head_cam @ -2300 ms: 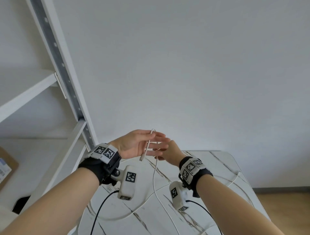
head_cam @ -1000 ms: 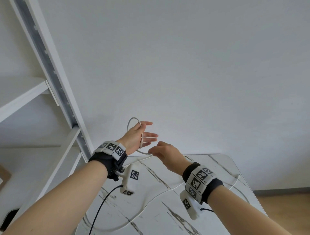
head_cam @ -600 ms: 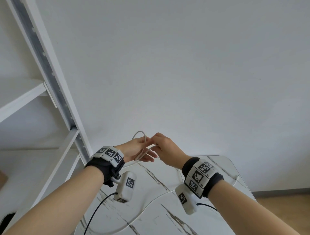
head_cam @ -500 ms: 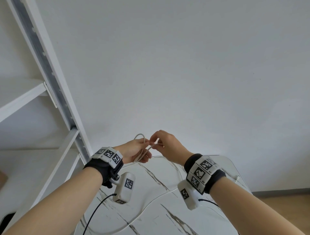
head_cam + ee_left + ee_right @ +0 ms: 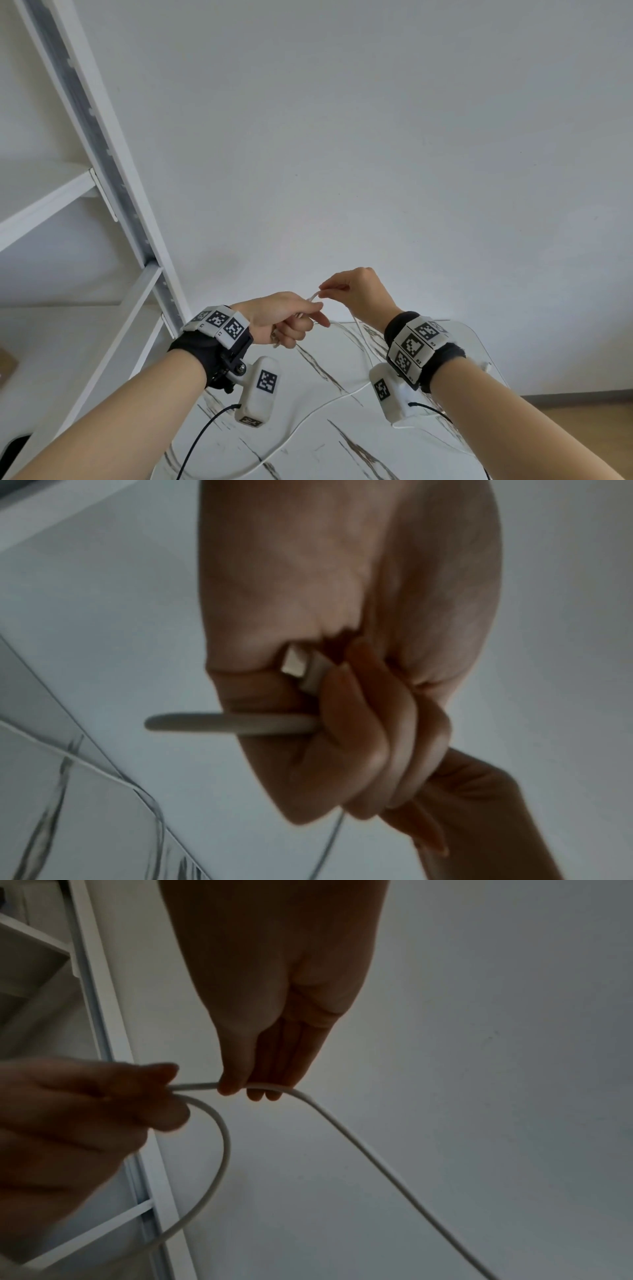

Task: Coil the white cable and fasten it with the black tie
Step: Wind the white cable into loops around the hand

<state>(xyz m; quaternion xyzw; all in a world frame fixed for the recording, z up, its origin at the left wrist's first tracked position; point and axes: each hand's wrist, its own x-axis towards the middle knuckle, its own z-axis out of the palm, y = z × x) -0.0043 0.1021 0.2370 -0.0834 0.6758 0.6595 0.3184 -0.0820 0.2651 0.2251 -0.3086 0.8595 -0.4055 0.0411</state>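
Both hands are raised above the marble table (image 5: pixel 342 445) with the white cable (image 5: pixel 359 337) between them. My left hand (image 5: pixel 291 320) is closed in a fist around the cable's plug end (image 5: pixel 308 672) and a loop (image 5: pixel 219 1153) of it. My right hand (image 5: pixel 346 291) pinches the cable (image 5: pixel 267 1087) between thumb and fingertips just right of the left fist. From that pinch the cable (image 5: pixel 394 1177) hangs down and trails in slack curves across the table (image 5: pixel 301 421). No black tie shows in any view.
A white metal shelf unit (image 5: pixel 113 178) stands at the left, its slotted upright close to my left wrist. A plain white wall fills the background. Black camera leads (image 5: pixel 202 442) hang from both wrists. Wood floor (image 5: pixel 582 414) lies past the table's right edge.
The left hand has closed from flat fingers with a loop over them into a fist around the gathered cable. The right hand has gone from meeting the left to pinching a fresh stretch, slightly higher and to the right.
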